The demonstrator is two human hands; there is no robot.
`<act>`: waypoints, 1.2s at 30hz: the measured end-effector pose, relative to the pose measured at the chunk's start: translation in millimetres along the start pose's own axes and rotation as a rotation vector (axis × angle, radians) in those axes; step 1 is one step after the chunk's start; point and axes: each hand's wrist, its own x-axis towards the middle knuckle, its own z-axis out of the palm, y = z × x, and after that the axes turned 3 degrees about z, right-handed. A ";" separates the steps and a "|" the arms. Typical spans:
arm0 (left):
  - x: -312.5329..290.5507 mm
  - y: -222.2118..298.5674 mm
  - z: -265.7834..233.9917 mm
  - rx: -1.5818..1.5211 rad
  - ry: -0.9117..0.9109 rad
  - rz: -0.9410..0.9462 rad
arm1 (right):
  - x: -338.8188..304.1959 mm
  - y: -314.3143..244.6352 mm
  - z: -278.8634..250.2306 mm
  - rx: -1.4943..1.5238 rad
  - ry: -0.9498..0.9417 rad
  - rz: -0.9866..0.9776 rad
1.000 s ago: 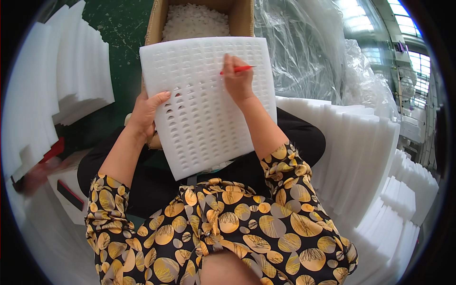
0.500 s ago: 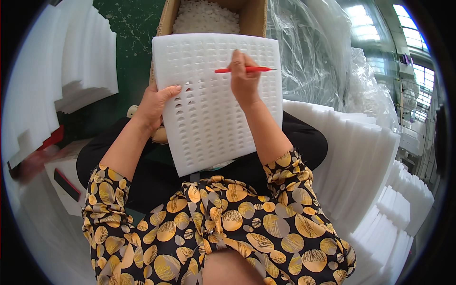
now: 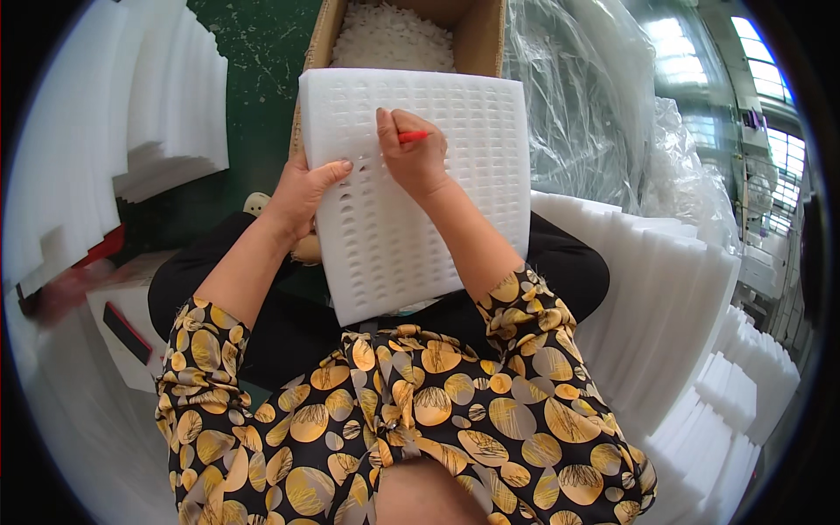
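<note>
A thick white foam sheet with rows of small half-round cut-outs leans over my lap, its far end at the cardboard box. My left hand grips its left edge, thumb on top and fingers underneath. Some cut-outs near that thumb look dark, like open holes. Over the upper left part of the sheet, my right hand is closed around a slim red pen-shaped tool. Only a short red piece of the tool shows; its tip is hidden.
Beyond the sheet, the cardboard box holds many small white foam bits. White foam sheets stand stacked at left and right. Clear plastic wrapping lies at the far right. A dark red-edged flat object rests on a white box.
My right hand has moved left across the sheet with the red tool, whose dark tip is now out of sight. My left hand keeps its hold; the view has shifted slightly.
</note>
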 end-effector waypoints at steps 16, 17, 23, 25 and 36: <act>-7.3 7.0 4.2 0.031 0.038 -0.010 | 0.2 -21.0 10.1 0.618 -0.029 0.130; -6.0 7.9 6.8 0.058 0.025 0.020 | -0.5 -19.9 16.5 0.543 -0.030 0.069; -1.4 4.9 -0.5 0.055 -0.001 0.009 | 1.0 -27.2 17.3 0.435 -0.076 0.023; 1.6 2.1 -3.9 0.026 0.014 -0.007 | 4.7 -18.2 5.2 0.744 0.002 0.184; 2.9 5.9 -4.9 -0.163 0.047 -0.150 | 13.6 67.1 -38.1 0.626 0.256 0.386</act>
